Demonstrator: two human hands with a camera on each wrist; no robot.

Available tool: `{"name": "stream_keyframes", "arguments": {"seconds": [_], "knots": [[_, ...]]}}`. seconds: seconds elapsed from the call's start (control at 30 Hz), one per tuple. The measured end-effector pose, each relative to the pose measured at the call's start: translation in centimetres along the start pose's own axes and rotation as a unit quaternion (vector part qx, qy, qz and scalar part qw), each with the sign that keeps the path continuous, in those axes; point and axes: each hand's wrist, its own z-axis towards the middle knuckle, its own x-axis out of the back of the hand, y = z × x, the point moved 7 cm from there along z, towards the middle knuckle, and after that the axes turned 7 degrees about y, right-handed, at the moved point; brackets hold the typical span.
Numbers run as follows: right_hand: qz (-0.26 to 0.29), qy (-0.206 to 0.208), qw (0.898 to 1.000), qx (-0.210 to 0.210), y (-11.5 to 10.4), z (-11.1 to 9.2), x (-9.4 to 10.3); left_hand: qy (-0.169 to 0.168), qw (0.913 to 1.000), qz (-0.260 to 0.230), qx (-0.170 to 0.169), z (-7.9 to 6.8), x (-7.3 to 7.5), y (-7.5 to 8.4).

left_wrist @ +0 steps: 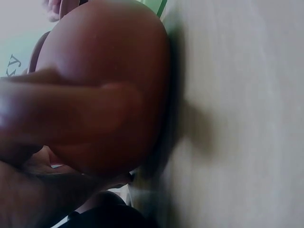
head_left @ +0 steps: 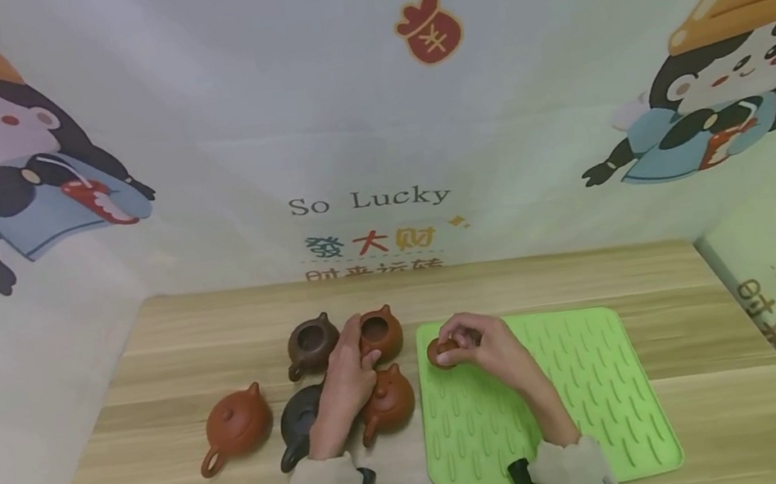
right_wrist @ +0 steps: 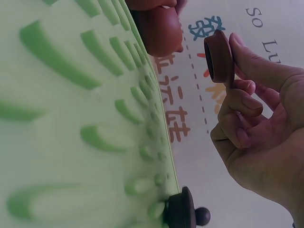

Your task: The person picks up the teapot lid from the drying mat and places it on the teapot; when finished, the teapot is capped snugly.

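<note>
My right hand (head_left: 484, 344) pinches a reddish-brown teapot lid (right_wrist: 221, 57) by its edge between thumb and fingers, over the left part of the green mat (head_left: 571, 381). A dark lid with a round knob (right_wrist: 183, 209) sits on that mat, mostly behind my right hand in the head view. My left hand (head_left: 348, 380) holds the left side of a lidless reddish clay teapot (head_left: 388, 337), thumb at its near side; its handle is hidden. Right below that thumb stands a lidded red teapot (head_left: 391, 399), which fills much of the left wrist view.
A dark brown lidless teapot (head_left: 313, 345) stands at the back, left of my left hand. Beside my left wrist is a black teapot (head_left: 297, 416), partly covered. Farther left sits a lidded orange-red teapot (head_left: 238, 420). A printed cloth (head_left: 357, 130) hangs behind the wooden table (head_left: 706, 330).
</note>
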Motion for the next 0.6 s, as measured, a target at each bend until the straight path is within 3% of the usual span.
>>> {"name": "stream_keyframes", "arguments": {"seconds": [0.23, 0.47, 0.6], "knots": [[-0.015, -0.010, 1.000, 0.014, -0.6, 0.9, -0.9, 0.004, 1.0000, -0.007, -0.004, 0.1, -0.2, -0.2], [-0.012, -0.018, 0.999, 0.029, -1.6, 2.2, -1.9, 0.027, 0.9989, 0.009, -0.038, -0.1, 0.2, 0.4], [-0.020, -0.020, 0.999, 0.042, -2.1, 2.9, -2.7, 0.031, 0.9987, 0.005, -0.039, -0.1, 0.2, 0.3]]}}
